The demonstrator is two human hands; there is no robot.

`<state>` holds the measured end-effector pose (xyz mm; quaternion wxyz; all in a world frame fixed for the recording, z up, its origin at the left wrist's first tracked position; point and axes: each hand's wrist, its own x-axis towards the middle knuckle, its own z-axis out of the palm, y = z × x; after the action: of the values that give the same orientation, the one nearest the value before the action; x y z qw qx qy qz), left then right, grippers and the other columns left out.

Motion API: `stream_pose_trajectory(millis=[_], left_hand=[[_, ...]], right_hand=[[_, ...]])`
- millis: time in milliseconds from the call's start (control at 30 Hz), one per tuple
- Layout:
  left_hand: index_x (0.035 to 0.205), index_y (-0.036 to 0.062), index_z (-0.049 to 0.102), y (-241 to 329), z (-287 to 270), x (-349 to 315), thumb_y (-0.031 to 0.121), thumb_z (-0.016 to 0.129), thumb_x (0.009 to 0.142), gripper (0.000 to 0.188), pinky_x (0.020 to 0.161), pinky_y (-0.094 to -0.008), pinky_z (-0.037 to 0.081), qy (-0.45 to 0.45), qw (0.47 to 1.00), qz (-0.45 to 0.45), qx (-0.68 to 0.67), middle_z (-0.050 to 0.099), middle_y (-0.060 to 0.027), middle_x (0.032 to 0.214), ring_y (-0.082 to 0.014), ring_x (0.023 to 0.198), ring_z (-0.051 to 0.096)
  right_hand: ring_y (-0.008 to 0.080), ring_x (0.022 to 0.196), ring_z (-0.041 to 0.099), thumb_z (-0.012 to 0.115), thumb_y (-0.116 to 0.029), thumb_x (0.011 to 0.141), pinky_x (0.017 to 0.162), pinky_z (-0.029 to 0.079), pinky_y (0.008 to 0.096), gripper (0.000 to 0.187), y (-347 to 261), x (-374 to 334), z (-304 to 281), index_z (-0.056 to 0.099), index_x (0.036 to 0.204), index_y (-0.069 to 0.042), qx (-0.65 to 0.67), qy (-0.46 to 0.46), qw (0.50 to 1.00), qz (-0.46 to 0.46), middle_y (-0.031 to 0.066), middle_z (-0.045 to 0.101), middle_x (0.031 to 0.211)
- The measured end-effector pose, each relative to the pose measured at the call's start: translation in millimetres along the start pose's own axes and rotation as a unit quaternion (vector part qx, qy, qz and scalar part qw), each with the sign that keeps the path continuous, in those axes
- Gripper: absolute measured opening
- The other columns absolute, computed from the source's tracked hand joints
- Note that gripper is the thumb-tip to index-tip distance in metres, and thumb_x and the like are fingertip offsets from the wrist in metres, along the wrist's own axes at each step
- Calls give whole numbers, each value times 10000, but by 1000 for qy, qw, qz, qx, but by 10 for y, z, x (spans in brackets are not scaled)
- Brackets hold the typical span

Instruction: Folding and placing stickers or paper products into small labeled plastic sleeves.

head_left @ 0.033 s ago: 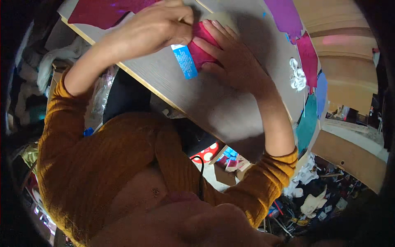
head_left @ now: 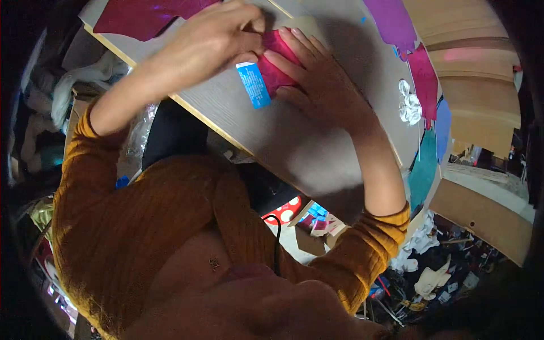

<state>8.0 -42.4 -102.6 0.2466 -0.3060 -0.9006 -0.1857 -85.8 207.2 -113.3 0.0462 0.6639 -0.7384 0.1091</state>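
Observation:
A small pink piece [head_left: 272, 71], perhaps leather or cloth, lies on the grey tabletop [head_left: 226, 110]. A blue printed label [head_left: 254, 86] with a white end sticks out from its left side. My right hand [head_left: 324, 79] rests over the pink piece, fingers spread and pressing it to the table. At the upper left edge of the piece is my left hand [head_left: 224, 39], its fingers bent into a pinch. What sits between those fingertips is hidden.
Dark red material [head_left: 141, 20] lies at the table's far left. Purple [head_left: 391, 25], pink [head_left: 424, 79] and teal [head_left: 424, 164] pieces line the right edge, beside a white cord bundle [head_left: 409, 105]. An open box [head_left: 309, 241] with blue and pink bits stands below the table.
My left hand has shifted slightly to the left. My right hand stays flat on the pink piece.

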Motion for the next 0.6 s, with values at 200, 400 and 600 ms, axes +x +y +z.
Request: stream_pose_trajectory(millis=[200, 400, 600], left_hand=[[938, 41, 686, 533, 74, -369, 209, 747, 816, 217, 881, -446, 499, 48, 983, -176, -3, 634, -114, 1021, -310, 998, 628], [1012, 31, 707, 536, 60, -432, 249, 761, 803, 307, 1028, -497, 460, 28, 990, -135, 1, 637, -140, 1214, -334, 1166, 607], [937, 38, 696, 521, 50, -397, 292, 752, 821, 285, 1038, -527, 444, 19, 990, -138, 26, 643, -115, 1179, -325, 1227, 581]], right_hand=[[458, 1367, 367, 590, -418, 946, 1149, 292, 522, 594, -287, -8, 89, 463, 1453, -137, -14, 37, 996, 83, 255, 375, 1490], [461, 1377, 362, 617, -463, 917, 1154, 292, 513, 648, -342, 60, -12, 466, 1448, -123, -9, 27, 995, 98, 252, 378, 1493], [467, 1404, 331, 641, -540, 868, 1165, 277, 514, 746, -81, 163, -25, 458, 1454, -116, 35, -7, 999, 18, 250, 358, 1517]])
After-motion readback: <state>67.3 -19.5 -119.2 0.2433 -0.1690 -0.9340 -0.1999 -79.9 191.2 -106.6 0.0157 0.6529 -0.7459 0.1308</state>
